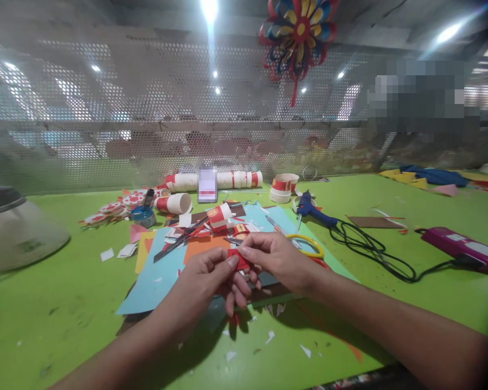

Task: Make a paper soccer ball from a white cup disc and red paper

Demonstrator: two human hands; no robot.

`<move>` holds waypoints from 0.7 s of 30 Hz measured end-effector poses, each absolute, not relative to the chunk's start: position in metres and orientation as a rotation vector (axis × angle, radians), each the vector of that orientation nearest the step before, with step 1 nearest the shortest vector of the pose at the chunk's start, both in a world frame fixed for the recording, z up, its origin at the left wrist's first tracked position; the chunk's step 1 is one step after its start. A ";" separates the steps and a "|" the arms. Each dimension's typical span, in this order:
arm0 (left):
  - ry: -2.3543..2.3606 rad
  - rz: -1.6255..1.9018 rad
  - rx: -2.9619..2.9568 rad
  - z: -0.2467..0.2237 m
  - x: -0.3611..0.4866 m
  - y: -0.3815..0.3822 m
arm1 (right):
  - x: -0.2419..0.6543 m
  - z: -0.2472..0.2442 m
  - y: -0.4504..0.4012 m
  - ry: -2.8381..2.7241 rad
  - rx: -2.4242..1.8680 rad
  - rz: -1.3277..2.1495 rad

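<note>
A small red piece [238, 259], perhaps paper, is pinched between both hands above the near part of the light blue sheet [140, 295]. My left hand [211, 273] grips its left side between thumb and fingers, and my right hand [268, 257] holds its right side with thumb and forefinger. Just beyond the fingers lie a cut red and white paper cup [219, 216], an orange sheet [205, 250] and dark paper strips. Scissors with yellow handles [315, 248] rest right of my right hand, partly hidden by it.
A blue glue gun [315, 210] with a coiled black cable and a purple power strip [461, 246] lie at the right. A phone [207, 185] leans on stacked cups [244, 179]. A blue jar [143, 215] stands left of centre; a large pale container [22, 235] is far left.
</note>
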State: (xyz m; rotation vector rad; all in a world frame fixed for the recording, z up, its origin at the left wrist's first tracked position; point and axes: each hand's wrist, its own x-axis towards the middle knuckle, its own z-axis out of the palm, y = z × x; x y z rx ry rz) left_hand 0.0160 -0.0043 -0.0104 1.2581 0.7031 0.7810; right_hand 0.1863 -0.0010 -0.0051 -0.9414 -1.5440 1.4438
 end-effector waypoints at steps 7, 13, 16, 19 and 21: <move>0.710 0.808 1.279 -0.013 0.016 -0.004 | 0.185 -0.007 -0.002 -1.483 -0.921 1.453; 0.707 0.835 1.243 -0.011 0.016 -0.006 | 0.185 -0.012 0.004 -1.387 -0.826 1.555; 0.707 0.841 1.224 -0.012 0.016 -0.004 | 0.184 -0.013 0.005 -1.381 -0.838 1.577; 0.715 0.840 1.202 -0.013 0.016 -0.003 | 0.184 -0.012 0.003 -1.394 -0.864 1.567; 0.720 0.840 1.189 -0.013 0.015 -0.002 | 0.184 -0.011 0.002 -1.401 -0.883 1.549</move>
